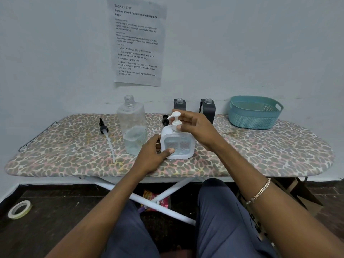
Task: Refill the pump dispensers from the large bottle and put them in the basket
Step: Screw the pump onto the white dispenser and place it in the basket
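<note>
My two hands hold a white dispenser [177,146] upright on the board [260,155].
My left hand [150,155] wraps its lower left side, thumb across the front. My right hand [197,127] pinches its pump [176,116] at the neck. The uncapped large bottle [132,125] stands just beside it, to the left. The basket [255,118] sits at the back right, well apart.

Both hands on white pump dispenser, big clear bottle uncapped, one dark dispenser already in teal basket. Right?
Basket part's wrong. Head view: both dark grey dispensers stand on the leopard-print board, left of the teal plastic basket, none inside. Left hand and right hand do grip the white square pump dispenser.
</note>
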